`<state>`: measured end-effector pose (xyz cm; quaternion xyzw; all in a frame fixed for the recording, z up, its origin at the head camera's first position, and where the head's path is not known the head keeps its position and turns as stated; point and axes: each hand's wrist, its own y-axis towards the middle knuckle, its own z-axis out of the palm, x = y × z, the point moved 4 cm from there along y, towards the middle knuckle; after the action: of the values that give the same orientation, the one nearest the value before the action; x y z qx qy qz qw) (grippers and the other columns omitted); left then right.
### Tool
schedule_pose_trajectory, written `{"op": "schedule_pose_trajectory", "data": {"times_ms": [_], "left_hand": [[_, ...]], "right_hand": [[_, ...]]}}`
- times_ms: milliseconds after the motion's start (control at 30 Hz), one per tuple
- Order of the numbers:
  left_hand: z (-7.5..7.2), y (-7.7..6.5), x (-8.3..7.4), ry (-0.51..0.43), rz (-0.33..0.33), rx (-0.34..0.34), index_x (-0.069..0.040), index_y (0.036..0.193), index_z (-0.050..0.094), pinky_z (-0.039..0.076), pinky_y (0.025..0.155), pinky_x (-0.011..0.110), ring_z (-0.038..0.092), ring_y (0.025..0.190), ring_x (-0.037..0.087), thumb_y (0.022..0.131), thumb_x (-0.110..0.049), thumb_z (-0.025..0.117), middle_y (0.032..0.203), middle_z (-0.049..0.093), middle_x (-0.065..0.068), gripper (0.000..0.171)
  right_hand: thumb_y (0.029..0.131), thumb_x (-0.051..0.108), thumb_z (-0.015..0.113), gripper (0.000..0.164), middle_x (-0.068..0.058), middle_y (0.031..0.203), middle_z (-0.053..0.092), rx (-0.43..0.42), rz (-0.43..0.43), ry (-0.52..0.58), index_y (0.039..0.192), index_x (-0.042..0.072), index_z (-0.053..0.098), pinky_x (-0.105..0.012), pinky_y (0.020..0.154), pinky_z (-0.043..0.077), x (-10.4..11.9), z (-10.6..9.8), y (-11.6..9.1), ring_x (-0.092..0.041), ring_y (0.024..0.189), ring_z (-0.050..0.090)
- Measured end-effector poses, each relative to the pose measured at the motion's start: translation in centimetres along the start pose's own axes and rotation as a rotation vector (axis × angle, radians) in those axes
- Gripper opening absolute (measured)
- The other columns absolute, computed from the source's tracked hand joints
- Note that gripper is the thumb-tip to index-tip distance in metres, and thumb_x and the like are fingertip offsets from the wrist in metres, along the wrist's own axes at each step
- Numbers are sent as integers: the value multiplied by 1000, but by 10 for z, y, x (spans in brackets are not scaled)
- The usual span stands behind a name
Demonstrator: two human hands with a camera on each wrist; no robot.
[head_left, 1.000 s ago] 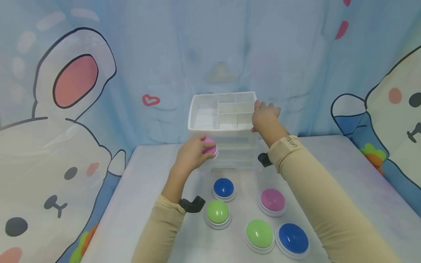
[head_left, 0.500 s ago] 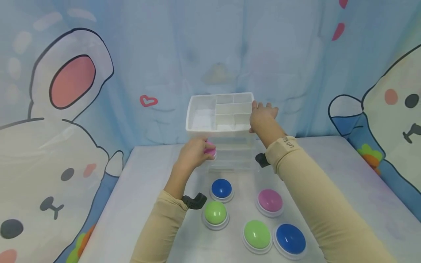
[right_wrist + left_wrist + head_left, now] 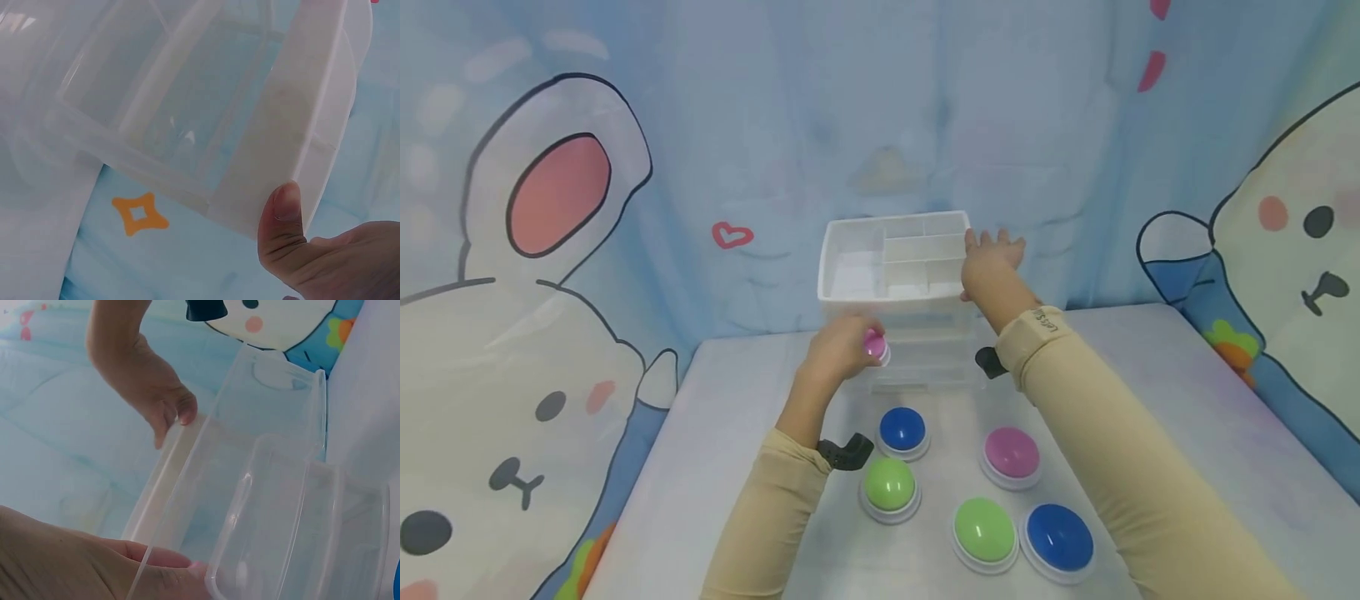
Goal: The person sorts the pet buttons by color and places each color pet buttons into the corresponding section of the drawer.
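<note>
In the head view, my left hand pinches a small pink domed button with a white base at the left front of a clear drawer organizer. In the left wrist view, the left hand's fingers are at the organizer's drawer fronts; the button cannot be made out there. My right hand holds the right side of the organizer's white compartment top, thumb bent against its front corner and the other fingers spread along the side. Whether the button touches a drawer cannot be told.
Before the organizer on the white table stand more domed buttons: a small blue one, a small green one, a pink one, a larger green one and a larger blue one. A cartoon-printed curtain hangs behind.
The head view has shifted slightly, so everything sits a little further left. My left hand has moved slightly relative to the organizer, covering more of the pink button. My right hand keeps its place.
</note>
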<state>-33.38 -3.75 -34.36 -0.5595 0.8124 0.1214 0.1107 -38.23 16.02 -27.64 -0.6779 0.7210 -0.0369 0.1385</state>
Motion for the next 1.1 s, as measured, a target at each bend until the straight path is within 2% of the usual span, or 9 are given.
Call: {"op": "schedule_pose_trajectory", "data": {"times_ms": [267, 533, 700, 767, 833, 867, 933, 1033, 1100], "left_hand": [[2, 1, -3, -5, -37, 3, -13, 117, 63, 50, 92, 39, 58, 109, 24, 77, -14, 78, 119, 62, 7, 43], [3, 1, -2, 16, -38, 14, -13, 118, 62, 52, 90, 38, 59, 106, 23, 80, -14, 76, 117, 63, 6, 41], [0, 3, 2, 22, -32, -8, -13, 121, 61, 51, 91, 40, 59, 108, 24, 82, -21, 74, 119, 63, 7, 41], [-1, 2, 2, 19, -28, -35, -13, 122, 61, 50, 92, 41, 59, 110, 25, 84, -25, 72, 121, 63, 8, 41], [-3, -2, 1, -2, -17, -119, -14, 121, 62, 50, 93, 41, 60, 111, 24, 86, -26, 69, 121, 64, 7, 37], [-3, -5, -1, -23, -8, -192, -15, 119, 63, 51, 92, 40, 60, 110, 24, 87, -25, 68, 119, 65, 6, 34], [-1, -13, -9, -107, 54, -403, -13, 113, 66, 53, 89, 37, 63, 105, 22, 87, -19, 66, 113, 68, 5, 27], [13, -32, -32, -279, 258, -776, -7, 97, 69, 55, 76, 26, 66, 85, 18, 83, -4, 62, 93, 70, 6, 17], [32, -46, -54, -356, 449, -939, -5, 87, 68, 53, 68, 15, 63, 71, 14, 77, 4, 58, 81, 67, 6, 16]], "right_hand": [[88, 38, 66, 104, -26, 156, 0, 8, -9, 41, 150, 1, -9, -60, 117, 8, -3, 4, -1, -45, 144, -1], [87, 38, 67, 104, -27, 156, 4, 0, -16, 57, 150, 0, -6, -60, 117, 10, -3, 5, -1, -45, 144, 3], [88, 41, 65, 102, -28, 154, 11, -15, -71, 39, 150, -1, -4, -65, 113, 16, -7, 1, -3, -49, 142, 8], [89, 43, 63, 102, -28, 153, 17, -8, -107, 27, 150, -3, -5, -66, 110, 22, -8, 0, -1, -49, 140, 16], [91, 43, 59, 102, -28, 152, 21, 35, -136, 32, 148, -5, -10, -65, 109, 25, -11, 2, 2, -49, 139, 22], [92, 43, 57, 102, -27, 152, 21, 61, -152, 40, 147, -5, -13, -65, 109, 25, -13, 3, 4, -48, 138, 22], [93, 43, 55, 103, -26, 154, 17, 109, -174, 77, 145, -6, -18, -63, 110, 23, -16, 6, 6, -47, 139, 21], [94, 40, 55, 102, -27, 156, 2, 151, -204, 144, 144, -7, -20, -60, 115, 15, -22, 7, 8, -46, 143, 9], [93, 39, 58, 102, -27, 155, -6, 148, -205, 187, 145, -8, -17, -58, 116, 12, -25, 6, 7, -45, 143, 2]]}}
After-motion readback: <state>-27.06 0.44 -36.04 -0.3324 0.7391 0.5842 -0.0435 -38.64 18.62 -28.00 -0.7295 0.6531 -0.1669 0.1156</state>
